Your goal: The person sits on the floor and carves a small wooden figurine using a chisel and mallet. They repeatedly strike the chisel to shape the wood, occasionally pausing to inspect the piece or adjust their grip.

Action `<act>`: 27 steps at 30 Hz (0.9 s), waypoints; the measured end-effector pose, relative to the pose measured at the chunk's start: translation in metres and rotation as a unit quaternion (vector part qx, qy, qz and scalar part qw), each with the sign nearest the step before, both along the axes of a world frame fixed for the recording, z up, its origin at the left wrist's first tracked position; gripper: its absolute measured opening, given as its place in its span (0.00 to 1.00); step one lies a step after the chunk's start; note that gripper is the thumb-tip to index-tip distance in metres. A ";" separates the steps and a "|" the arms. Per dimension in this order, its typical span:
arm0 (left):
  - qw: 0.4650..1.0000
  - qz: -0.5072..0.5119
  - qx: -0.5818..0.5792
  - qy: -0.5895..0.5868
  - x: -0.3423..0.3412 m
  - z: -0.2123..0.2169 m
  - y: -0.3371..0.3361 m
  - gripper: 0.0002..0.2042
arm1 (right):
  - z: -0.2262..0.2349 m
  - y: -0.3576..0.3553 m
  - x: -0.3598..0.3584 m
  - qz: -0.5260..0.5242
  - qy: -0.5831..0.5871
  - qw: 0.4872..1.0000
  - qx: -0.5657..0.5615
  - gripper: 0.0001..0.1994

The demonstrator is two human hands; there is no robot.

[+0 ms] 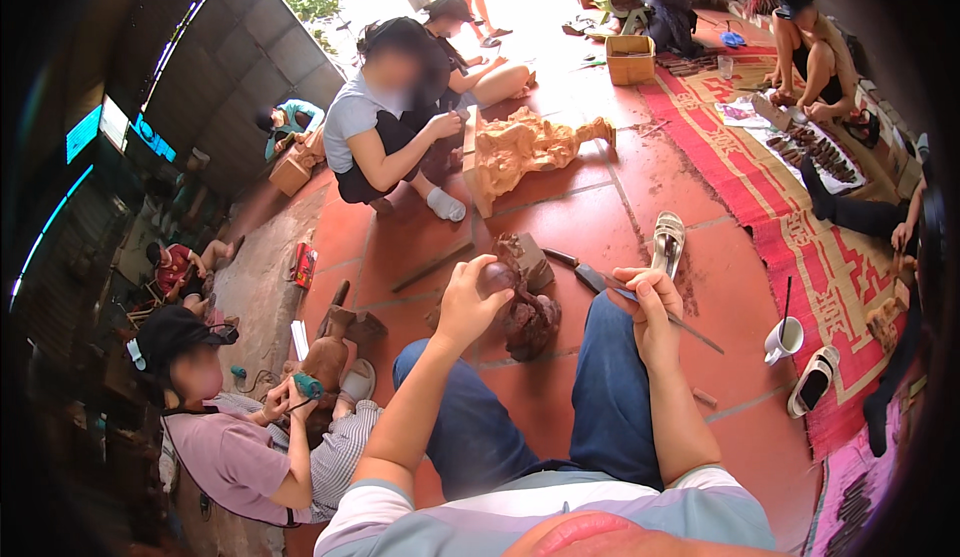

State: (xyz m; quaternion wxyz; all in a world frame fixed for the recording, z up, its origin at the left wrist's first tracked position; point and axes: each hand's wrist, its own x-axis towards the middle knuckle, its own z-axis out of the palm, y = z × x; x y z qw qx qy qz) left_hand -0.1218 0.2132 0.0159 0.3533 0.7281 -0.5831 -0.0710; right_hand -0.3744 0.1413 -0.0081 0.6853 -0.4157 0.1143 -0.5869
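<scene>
Between my knees stands a dark reddish-brown wood carving point(531, 322). The fingers and thumb of my left hand point(470, 302) curve round a smooth, rounded dark part at its upper left. To the right, above my right knee, my right hand point(652, 307) is closed on a long thin grey tool point(697, 334), file-like, that slants down to the right. Its other end is partly hidden by my fingers. Just left of that hand lies a knife point(588, 275) with a dark handle, close to my knee. A dark block point(537, 272) sits behind the carving.
A large light-wood carving point(530, 152) lies ahead, with a person point(385, 122) crouching beside it. At left another person point(240, 407) works on a brown wooden figure point(325, 362). A white mug point(783, 340), sandals point(668, 242) and a red patterned mat point(800, 257) are at right.
</scene>
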 end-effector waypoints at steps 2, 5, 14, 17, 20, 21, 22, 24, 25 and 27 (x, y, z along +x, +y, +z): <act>0.999 0.022 -0.022 -0.026 -0.005 -0.001 -0.007 0.25 | -0.001 -0.001 -0.003 -0.002 -0.008 1.000 -0.011 0.08; 0.995 0.033 -0.061 -0.066 -0.011 -0.005 -0.011 0.24 | -0.001 0.000 -0.009 -0.003 0.000 1.000 -0.021 0.08; 0.954 0.239 0.080 -0.161 -0.046 0.015 -0.045 0.37 | 0.005 0.014 -0.025 0.001 -0.018 0.999 -0.027 0.09; 0.939 0.267 0.090 -0.199 -0.044 0.006 -0.065 0.38 | 0.008 0.015 -0.027 0.008 -0.036 0.999 -0.020 0.08; 0.943 0.230 0.151 -0.187 -0.019 0.016 -0.070 0.33 | 0.011 0.014 -0.033 -0.014 -0.034 0.999 -0.024 0.09; 0.943 0.225 0.175 -0.173 -0.018 0.016 -0.072 0.31 | 0.010 0.012 -0.037 -0.014 -0.044 0.999 -0.019 0.09; 0.944 0.205 0.163 -0.201 -0.016 0.016 -0.073 0.32 | 0.010 0.009 -0.042 -0.014 -0.054 0.998 -0.014 0.09; 0.943 0.166 0.137 -0.255 -0.005 0.021 -0.071 0.34 | 0.011 0.008 -0.050 0.003 -0.076 0.997 0.004 0.08; 0.958 0.164 0.141 -0.189 0.012 0.030 -0.074 0.36 | 0.014 0.008 -0.054 0.019 -0.087 0.996 0.014 0.08; 0.994 0.089 0.059 -0.034 0.039 0.032 -0.081 0.44 | 0.016 0.008 -0.063 0.018 -0.092 0.996 0.015 0.09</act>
